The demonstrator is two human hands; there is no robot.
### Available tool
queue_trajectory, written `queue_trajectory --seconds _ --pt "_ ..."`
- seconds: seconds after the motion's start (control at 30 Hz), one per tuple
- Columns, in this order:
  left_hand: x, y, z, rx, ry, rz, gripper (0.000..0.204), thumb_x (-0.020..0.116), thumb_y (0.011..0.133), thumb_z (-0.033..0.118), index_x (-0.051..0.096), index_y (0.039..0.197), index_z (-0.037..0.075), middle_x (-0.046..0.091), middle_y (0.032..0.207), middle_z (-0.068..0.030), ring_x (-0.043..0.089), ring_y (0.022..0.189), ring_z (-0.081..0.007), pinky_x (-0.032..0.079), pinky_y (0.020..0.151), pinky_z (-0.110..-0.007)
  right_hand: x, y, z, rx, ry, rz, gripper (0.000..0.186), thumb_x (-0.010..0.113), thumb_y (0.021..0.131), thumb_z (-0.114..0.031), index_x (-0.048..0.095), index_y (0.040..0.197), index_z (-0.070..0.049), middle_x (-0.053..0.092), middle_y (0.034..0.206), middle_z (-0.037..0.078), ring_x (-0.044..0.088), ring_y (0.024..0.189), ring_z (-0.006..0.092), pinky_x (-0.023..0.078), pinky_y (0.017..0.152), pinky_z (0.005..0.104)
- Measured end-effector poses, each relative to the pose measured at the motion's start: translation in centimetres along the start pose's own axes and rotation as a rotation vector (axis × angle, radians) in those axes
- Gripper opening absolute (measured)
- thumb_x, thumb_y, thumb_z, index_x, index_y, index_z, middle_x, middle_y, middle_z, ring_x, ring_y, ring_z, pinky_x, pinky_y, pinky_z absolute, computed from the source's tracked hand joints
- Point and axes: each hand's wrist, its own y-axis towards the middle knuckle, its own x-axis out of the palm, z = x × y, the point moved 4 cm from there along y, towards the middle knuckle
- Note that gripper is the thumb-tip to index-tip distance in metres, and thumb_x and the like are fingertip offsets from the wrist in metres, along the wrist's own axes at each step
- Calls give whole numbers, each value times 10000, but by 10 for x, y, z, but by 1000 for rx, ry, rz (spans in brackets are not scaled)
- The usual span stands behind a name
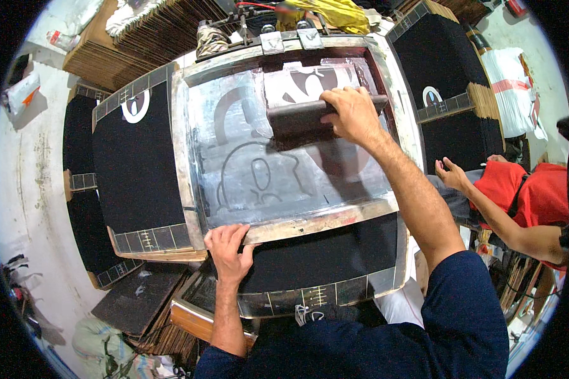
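Note:
A wooden-framed printing screen (253, 180) lies over a board covered in black fabric (322, 259). Its mesh carries a grey outline drawing and, toward the far right, a white-and-dark inked patch (297, 82). My right hand (354, 114) grips the top of a wide dark squeegee (303, 120), which rests across the mesh just below that patch. Fingers wrap over its upper edge. At the frame's near left corner, my left hand (229, 249) curls its fingers over the wooden rim, thumb toward the near side.
Left of the screen stands another black fabric board (136, 170) with a white print. More such boards (449, 139) line the right side, where a co-worker's hand (452, 174) reaches in. Metal clamps (272, 43) hold the frame's far edge. Stacked boards (133, 57) sit at the back left.

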Motion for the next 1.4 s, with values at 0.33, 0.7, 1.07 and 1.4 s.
queue_trajectory --seconds 0.33,0.7,1.07,1.4 --pt "-5 -2 9 -25 44 4 389 780 714 114 721 1098 86 702 1087 -60 611 1077 -286 373 1039 -475 24 156 65 -98 -169 190 562 848 813 -353 661 1330 -236 643 1306 70 590 1227 310 418 1021 541" --pt "-42 18 30 82 -32 50 398 834 733 194 730 1100 83 690 1069 -54 603 1050 -269 361 1009 -463 -16 -158 -118 100 229 513 426 753 839 -227 685 1240 -101 582 1153 157 544 1139 353 402 974 481" --pt "-188 69 -23 191 -34 1028 628 777 929 242 508 1454 26 546 1398 -182 493 1330 -362 363 1148 -528 -256 -38 -163 -24 59 867 238 707 961 -309 718 1021 -78 665 864 116 677 826 277 528 746 407" --pt "66 -123 -279 -754 256 -298 860 705 950 414 258 1660 220 100 1717 -243 87 1595 -406 182 1223 -669 -363 87 -118 209 30 627 422 624 950 -463 751 996 -63 730 907 110 675 848 233 523 776 381"
